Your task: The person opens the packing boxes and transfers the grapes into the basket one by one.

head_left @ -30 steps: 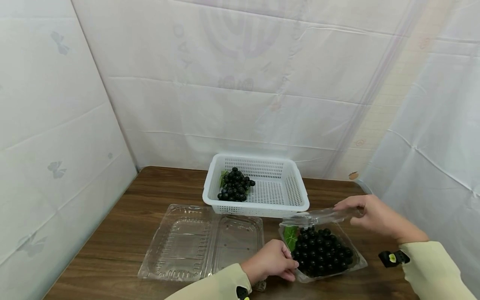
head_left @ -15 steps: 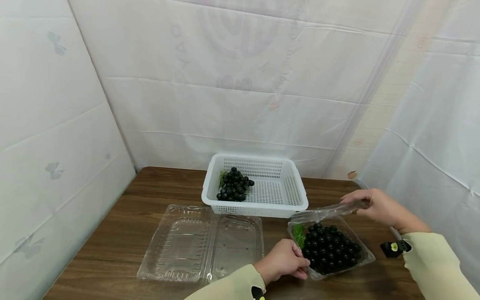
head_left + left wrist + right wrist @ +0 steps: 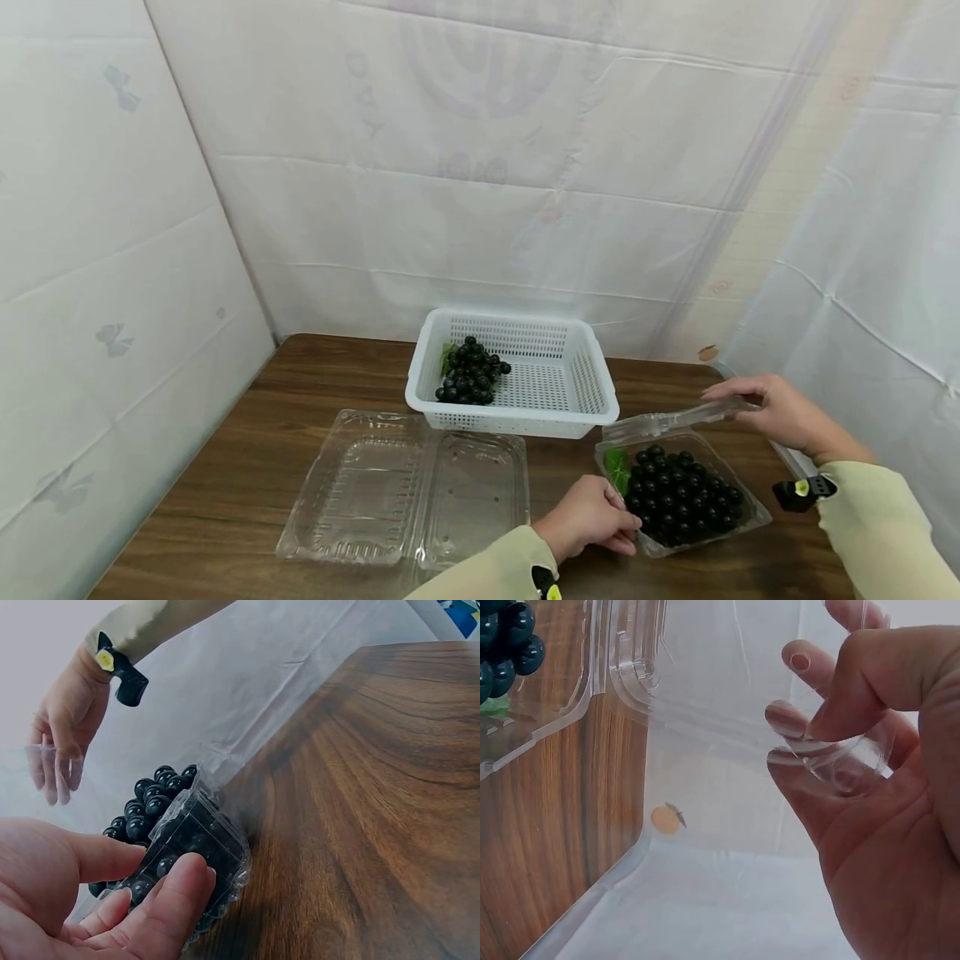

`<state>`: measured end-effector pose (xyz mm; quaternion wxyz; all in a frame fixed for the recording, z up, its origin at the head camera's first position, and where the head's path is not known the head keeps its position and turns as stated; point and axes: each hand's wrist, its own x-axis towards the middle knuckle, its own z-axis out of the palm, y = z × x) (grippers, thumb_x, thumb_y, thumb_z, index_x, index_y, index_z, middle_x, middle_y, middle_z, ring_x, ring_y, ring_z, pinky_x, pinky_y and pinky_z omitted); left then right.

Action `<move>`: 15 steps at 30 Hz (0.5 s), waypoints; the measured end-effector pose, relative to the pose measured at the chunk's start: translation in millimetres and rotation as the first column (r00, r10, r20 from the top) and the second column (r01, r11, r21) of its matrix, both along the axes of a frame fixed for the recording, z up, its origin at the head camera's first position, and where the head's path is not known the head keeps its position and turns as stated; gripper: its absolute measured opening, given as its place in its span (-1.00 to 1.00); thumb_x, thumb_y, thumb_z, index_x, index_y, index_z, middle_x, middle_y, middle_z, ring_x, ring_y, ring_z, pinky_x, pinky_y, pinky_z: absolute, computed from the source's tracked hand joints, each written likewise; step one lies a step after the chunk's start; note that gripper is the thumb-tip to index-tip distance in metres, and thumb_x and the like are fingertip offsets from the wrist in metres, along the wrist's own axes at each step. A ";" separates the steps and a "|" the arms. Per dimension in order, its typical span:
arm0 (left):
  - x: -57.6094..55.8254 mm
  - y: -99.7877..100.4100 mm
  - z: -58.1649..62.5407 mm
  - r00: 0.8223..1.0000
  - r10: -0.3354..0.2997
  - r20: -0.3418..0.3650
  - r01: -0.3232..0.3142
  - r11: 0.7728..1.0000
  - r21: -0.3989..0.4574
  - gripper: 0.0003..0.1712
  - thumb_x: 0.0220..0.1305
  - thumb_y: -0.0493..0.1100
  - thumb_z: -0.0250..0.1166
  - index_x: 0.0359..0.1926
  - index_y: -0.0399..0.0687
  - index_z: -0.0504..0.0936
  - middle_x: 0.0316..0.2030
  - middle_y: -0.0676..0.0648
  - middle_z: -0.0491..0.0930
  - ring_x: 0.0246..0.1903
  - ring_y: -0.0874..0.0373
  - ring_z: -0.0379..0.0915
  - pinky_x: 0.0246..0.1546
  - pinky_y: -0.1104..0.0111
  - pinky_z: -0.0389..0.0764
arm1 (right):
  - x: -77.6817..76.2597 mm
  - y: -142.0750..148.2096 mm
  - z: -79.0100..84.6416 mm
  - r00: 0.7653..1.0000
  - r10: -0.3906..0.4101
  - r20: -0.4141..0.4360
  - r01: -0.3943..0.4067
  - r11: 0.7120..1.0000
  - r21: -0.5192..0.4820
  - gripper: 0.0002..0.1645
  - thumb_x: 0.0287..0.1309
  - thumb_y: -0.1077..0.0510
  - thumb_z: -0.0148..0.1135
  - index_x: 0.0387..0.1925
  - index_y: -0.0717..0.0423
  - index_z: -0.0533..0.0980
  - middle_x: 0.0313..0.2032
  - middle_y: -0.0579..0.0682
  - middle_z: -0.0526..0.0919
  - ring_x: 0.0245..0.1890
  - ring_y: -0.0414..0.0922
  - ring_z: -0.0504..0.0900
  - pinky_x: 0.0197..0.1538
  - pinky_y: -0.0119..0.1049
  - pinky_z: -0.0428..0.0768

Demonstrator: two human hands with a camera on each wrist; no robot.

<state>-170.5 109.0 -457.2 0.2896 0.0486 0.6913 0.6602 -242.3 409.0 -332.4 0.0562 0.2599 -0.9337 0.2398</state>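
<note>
A clear plastic clamshell container lies at the right of the table, filled with dark grapes and a green leaf. My left hand pinches its near left side between thumb and fingers, as the left wrist view also shows. At the far side, my right hand holds the edge of the raised lid. In the right wrist view the thumb and fingers of that right hand are on either side of the see-through lid edge. The lid is tilted up above the grapes.
Behind stands a white perforated basket with a bunch of dark grapes at its left end. A second clear clamshell container lies unfolded left of my left hand. White sheeting walls in the brown wooden table.
Both hands have carried the grape container to the right across the table, away from the unfolded one. The lid stays raised in my right hand. The basket has not moved.
</note>
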 end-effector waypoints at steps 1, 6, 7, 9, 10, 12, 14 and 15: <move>-0.8 1.3 -0.1 1.000 -0.001 0.003 0.001 1.000 0.002 -0.82 0.24 -0.43 0.40 -0.44 -0.18 0.59 -0.47 -0.15 0.73 -0.41 -0.08 0.78 -0.36 0.23 0.80 | 0.4 2.1 -0.4 1.000 -0.005 0.006 0.005 1.000 -0.017 -0.47 0.04 0.54 0.26 -0.04 0.02 0.74 -0.09 -0.29 0.75 -0.17 -0.54 0.59 -0.34 -0.46 0.54; -4.9 9.9 1.9 1.000 -0.016 0.003 0.016 1.000 -0.015 -0.81 0.24 -0.41 0.41 -0.49 -0.18 0.63 -0.48 -0.13 0.73 -0.43 -0.06 0.78 -0.36 0.24 0.80 | -0.8 14.9 -0.8 0.999 -0.043 0.031 0.045 0.997 -0.063 -0.54 0.10 0.52 0.24 0.01 0.17 0.71 -0.16 -0.56 0.63 -0.32 -0.44 0.63 -0.43 -0.37 0.57; -5.5 12.0 2.4 1.000 -0.015 0.001 0.015 1.000 -0.017 -0.80 0.24 -0.41 0.41 -0.50 -0.19 0.63 -0.48 -0.13 0.73 -0.43 -0.06 0.78 -0.37 0.24 0.80 | -1.8 17.8 -1.4 0.998 -0.049 0.025 0.051 0.997 -0.065 -0.56 0.11 0.51 0.25 0.01 0.18 0.71 -0.16 -0.58 0.62 -0.30 -0.46 0.62 -0.42 -0.38 0.59; -6.8 16.0 3.4 1.000 -0.010 -0.003 0.009 1.000 -0.025 -0.79 0.23 -0.41 0.41 -0.52 -0.20 0.64 -0.49 -0.12 0.72 -0.43 -0.07 0.78 -0.37 0.24 0.80 | -3.6 23.0 -2.6 0.998 -0.063 0.022 0.064 0.995 -0.075 -0.59 0.14 0.49 0.28 0.01 0.19 0.71 -0.15 -0.60 0.62 -0.24 -0.52 0.63 -0.37 -0.41 0.64; -7.5 17.8 3.7 1.000 -0.005 -0.004 0.005 1.000 -0.026 -0.78 0.23 -0.42 0.41 -0.54 -0.21 0.64 -0.49 -0.12 0.72 -0.43 -0.07 0.78 -0.38 0.24 0.79 | -4.3 25.2 -3.1 0.997 -0.068 0.025 0.070 0.994 -0.079 -0.61 0.16 0.48 0.29 0.01 0.20 0.71 -0.14 -0.59 0.62 -0.21 -0.55 0.62 -0.36 -0.43 0.65; -9.2 20.7 4.2 1.000 0.002 -0.007 -0.002 0.999 -0.033 -0.78 0.22 -0.42 0.41 -0.56 -0.23 0.65 -0.50 -0.11 0.72 -0.43 -0.08 0.78 -0.39 0.24 0.79 | -5.7 28.6 -3.8 0.997 -0.077 0.027 0.079 0.993 -0.085 -0.62 0.18 0.47 0.29 0.01 0.21 0.71 -0.11 -0.58 0.63 -0.17 -0.58 0.60 -0.32 -0.46 0.66; -11.4 22.3 4.7 1.000 0.004 -0.008 -0.004 0.999 -0.048 -0.78 0.22 -0.42 0.41 -0.57 -0.24 0.67 -0.51 -0.11 0.72 -0.43 -0.08 0.78 -0.38 0.22 0.79 | -6.8 30.8 -4.1 0.996 -0.087 0.035 0.090 0.992 -0.087 -0.64 0.20 0.45 0.29 0.02 0.23 0.70 -0.11 -0.56 0.64 -0.15 -0.61 0.58 -0.29 -0.50 0.66; -12.7 22.7 5.0 1.000 0.002 -0.008 -0.002 0.999 -0.054 -0.78 0.22 -0.41 0.41 -0.57 -0.26 0.68 -0.51 -0.10 0.72 -0.43 -0.09 0.78 -0.38 0.22 0.80 | -7.4 31.4 -4.2 0.995 -0.093 0.040 0.096 0.991 -0.088 -0.65 0.21 0.45 0.29 0.03 0.24 0.70 -0.10 -0.56 0.64 -0.14 -0.62 0.58 -0.28 -0.51 0.65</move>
